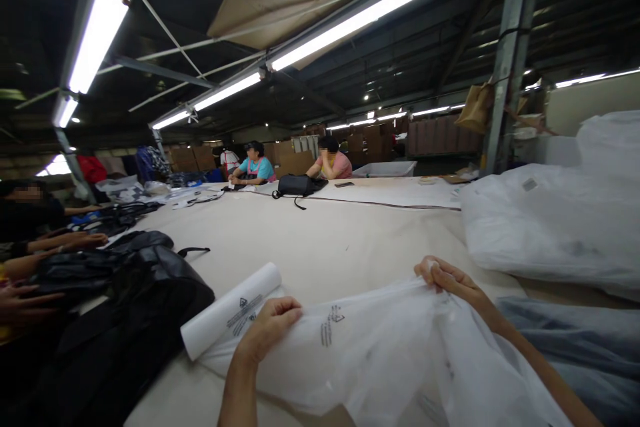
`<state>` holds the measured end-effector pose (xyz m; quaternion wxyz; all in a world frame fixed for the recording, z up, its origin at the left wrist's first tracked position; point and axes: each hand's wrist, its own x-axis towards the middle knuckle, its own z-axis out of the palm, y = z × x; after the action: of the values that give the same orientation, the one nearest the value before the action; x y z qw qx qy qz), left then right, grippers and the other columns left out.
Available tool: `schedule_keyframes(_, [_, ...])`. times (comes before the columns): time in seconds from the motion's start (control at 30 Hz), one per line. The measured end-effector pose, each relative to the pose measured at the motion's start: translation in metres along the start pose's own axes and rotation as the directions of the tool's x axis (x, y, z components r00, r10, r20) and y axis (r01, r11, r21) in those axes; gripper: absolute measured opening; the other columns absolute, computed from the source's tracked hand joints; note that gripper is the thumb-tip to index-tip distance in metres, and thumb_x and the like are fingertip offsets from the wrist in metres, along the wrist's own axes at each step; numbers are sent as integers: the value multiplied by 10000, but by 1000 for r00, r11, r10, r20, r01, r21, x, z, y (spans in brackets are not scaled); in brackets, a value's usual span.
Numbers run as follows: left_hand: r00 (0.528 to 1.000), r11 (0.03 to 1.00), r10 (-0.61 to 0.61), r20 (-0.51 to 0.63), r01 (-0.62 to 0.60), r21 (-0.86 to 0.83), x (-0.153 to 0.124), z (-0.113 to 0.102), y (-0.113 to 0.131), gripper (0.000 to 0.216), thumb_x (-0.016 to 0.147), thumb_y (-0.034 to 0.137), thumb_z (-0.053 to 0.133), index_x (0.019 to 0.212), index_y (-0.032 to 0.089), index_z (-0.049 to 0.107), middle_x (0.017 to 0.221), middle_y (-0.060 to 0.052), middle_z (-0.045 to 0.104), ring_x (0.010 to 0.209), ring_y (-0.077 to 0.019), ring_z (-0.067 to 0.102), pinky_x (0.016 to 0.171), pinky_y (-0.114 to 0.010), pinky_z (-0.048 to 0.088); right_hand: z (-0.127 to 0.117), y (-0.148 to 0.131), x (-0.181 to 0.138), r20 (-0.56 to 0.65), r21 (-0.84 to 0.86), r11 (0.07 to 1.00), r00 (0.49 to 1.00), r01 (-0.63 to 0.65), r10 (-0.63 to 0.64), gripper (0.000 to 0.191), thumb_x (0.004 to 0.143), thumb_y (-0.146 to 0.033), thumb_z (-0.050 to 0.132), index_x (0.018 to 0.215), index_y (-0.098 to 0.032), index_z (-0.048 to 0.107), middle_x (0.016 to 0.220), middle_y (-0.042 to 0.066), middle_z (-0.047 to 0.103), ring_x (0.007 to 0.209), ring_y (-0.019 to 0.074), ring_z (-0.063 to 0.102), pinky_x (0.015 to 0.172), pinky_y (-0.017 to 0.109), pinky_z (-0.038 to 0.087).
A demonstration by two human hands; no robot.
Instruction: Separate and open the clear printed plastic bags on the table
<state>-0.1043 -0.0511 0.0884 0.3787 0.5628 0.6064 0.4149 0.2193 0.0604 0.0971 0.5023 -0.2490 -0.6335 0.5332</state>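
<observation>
A thin white plastic bag [380, 340] with a printed warning mark lies stretched across the table's near edge. My left hand [267, 330] pinches its left part, just right of a roll of the same white bags [227, 310]. My right hand [445, 277] grips the bag's upper right edge with closed fingers. The bag hangs slack between the two hands and drapes down toward me.
Black bags [125, 293] are heaped at the left, where other people's hands [30, 293] rest on them. A pile of white plastic-wrapped goods [555, 220] fills the right. Across the beige table [325, 240] two people sit near a black bag [296, 185].
</observation>
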Motion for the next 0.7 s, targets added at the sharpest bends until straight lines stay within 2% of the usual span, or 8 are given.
schedule_keyframes(0.1, [999, 991, 49, -4, -48, 123, 9, 10, -4, 148, 695, 296, 544, 694, 162, 606, 646, 17, 534, 668, -147, 471, 648, -235, 341, -2, -6, -1, 15, 20, 1000, 1000, -14, 14, 475, 739, -628, 583, 618, -193, 433, 639, -15, 349, 562, 121, 285, 519, 260, 261])
schedule_keyframes(0.17, [989, 964, 110, -102, -81, 254, 17, 17, -10, 105, 689, 233, 495, 665, 169, 575, 658, 6, 543, 697, -160, 488, 653, -242, 344, 4, -14, -5, 54, 45, 999, 998, -29, 27, 472, 739, -624, 584, 619, -194, 434, 627, -17, 342, 554, 119, 276, 507, 256, 239])
schedule_keyframes(0.27, [963, 928, 149, -222, -59, 369, 28, 24, -22, 142, 665, 138, 401, 641, 182, 535, 686, -15, 571, 742, -179, 519, 676, -260, 352, 22, -30, -13, 169, 45, 999, 986, -1, -6, 463, 768, -603, 564, 610, -190, 428, 604, -17, 342, 555, 120, 277, 519, 255, 230])
schedule_keyframes(0.37, [960, 930, 136, -246, -38, 366, 34, 29, -32, 175, 643, 94, 350, 651, 195, 493, 681, -18, 563, 731, -183, 524, 673, -269, 359, 40, -46, -22, 298, 21, 999, 954, 40, -45, 459, 815, -574, 523, 601, -184, 409, 589, -20, 341, 557, 117, 284, 533, 255, 232])
schedule_keyframes(0.53, [958, 953, 131, -256, -50, 299, 34, 32, -37, 179, 624, 85, 323, 666, 206, 447, 675, -6, 518, 721, -173, 510, 658, -261, 364, 58, -61, -34, 438, -21, 998, 898, 58, -43, 473, 839, -576, 483, 590, -183, 397, 571, -19, 347, 537, 112, 293, 519, 254, 239])
schedule_keyframes(0.6, [966, 969, 124, -226, -69, 238, 32, 28, -35, 151, 629, 108, 350, 665, 201, 465, 657, 8, 502, 696, -162, 497, 634, -249, 360, 58, -63, -35, 433, 8, 998, 900, 62, -59, 474, 830, -575, 495, 579, -184, 401, 557, -21, 332, 530, 114, 291, 513, 254, 247])
schedule_keyframes(0.63, [973, 979, 121, -199, -85, 184, 30, 26, -33, 126, 634, 127, 382, 669, 196, 482, 650, 16, 495, 684, -156, 485, 623, -243, 356, 55, -63, -35, 386, 41, 997, 920, 59, -70, 471, 820, -574, 508, 574, -187, 403, 553, -22, 321, 526, 117, 287, 508, 254, 253])
schedule_keyframes(0.7, [978, 991, 127, -163, -119, 55, 27, 20, -29, 67, 652, 182, 468, 688, 181, 524, 646, 28, 487, 666, -143, 459, 611, -233, 344, 44, -61, -31, 212, 123, 992, 976, 23, -49, 455, 784, -569, 557, 576, -195, 404, 563, -24, 301, 524, 122, 283, 496, 254, 267])
